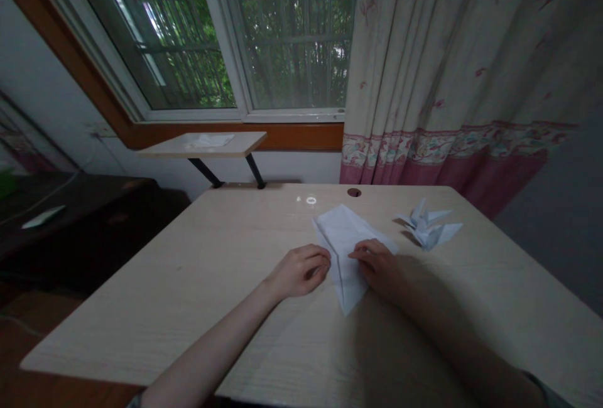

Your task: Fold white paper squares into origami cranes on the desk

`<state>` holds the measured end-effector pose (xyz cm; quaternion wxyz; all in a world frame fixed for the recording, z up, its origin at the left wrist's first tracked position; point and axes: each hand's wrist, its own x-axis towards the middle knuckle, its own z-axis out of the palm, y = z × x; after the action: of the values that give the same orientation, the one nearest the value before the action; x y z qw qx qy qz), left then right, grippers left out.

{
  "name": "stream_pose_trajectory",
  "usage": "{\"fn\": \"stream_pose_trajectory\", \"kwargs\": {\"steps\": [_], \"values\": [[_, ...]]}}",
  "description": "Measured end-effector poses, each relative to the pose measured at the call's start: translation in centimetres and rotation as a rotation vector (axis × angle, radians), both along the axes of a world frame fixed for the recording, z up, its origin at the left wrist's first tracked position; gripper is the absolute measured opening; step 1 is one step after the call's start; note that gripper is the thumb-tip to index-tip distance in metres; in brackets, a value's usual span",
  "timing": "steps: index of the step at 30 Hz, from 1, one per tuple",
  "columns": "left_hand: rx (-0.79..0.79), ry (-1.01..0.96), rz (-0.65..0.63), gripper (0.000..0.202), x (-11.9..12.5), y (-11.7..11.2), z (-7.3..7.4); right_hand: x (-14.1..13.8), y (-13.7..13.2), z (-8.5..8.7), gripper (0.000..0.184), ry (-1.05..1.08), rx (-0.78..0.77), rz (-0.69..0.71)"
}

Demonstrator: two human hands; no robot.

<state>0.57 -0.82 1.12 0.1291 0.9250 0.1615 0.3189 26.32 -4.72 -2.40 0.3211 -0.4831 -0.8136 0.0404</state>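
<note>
A white sheet of paper (348, 226) with folds in it lies flat on the desk, one corner pointing towards me. My left hand (306, 268) has its fingers curled and closed at the paper's left edge. Over the right part of the sheet, my right hand (379, 267) is closed too, thumb and forefinger together on the paper. A crease runs down between the two hands. To the right, apart from the sheet, stand folded paper cranes (428, 226) close together, their wings overlapping.
The pale wooden desk (198, 270) has a round cable hole (354, 193) near its back edge. A small raised shelf (207, 143) at the back left bears white paper. Behind are a window (292, 37) and a flowered curtain (424, 69). A dark table (94, 207) stands left.
</note>
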Motion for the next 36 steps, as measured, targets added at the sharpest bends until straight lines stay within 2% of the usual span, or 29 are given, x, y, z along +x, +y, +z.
{"fn": "stream_pose_trajectory", "kwargs": {"steps": [5, 9, 14, 17, 22, 28, 31, 36], "values": [[0.177, -0.004, 0.023, 0.020, -0.2, -0.3, 0.0, 0.2, 0.2, -1.1, 0.038, 0.000, 0.106, 0.001], [0.259, 0.032, -0.030, 0.024, 0.2, -0.9, 0.1, 0.3, 0.5, -2.3, 0.039, -0.021, 0.164, -0.006], [0.267, 0.227, -0.081, 0.034, 0.6, -1.4, 0.5, 0.4, 0.7, -3.3, 0.039, -0.051, 0.223, -0.024], [0.250, 0.253, -0.064, 0.036, 0.6, -1.5, 0.5, 0.5, 0.7, -3.6, 0.039, -0.111, 0.202, -0.063], [0.267, 0.215, -0.043, 0.033, 0.7, -1.5, 0.3, 0.4, 0.5, -3.3, 0.042, -0.176, 0.117, -0.081], [0.266, 0.296, -0.049, 0.035, 1.4, -2.4, -0.4, -0.2, 0.0, -1.8, 0.046, -0.189, 0.046, -0.086], [0.258, 0.288, -0.017, 0.038, 1.5, -2.6, -0.7, -0.5, -0.1, -1.2, 0.046, -0.190, 0.034, -0.082], [0.254, 0.317, 0.055, 0.041, 1.5, -2.7, -0.7, -0.5, 0.0, -1.5, 0.043, -0.190, 0.065, -0.103]]}}
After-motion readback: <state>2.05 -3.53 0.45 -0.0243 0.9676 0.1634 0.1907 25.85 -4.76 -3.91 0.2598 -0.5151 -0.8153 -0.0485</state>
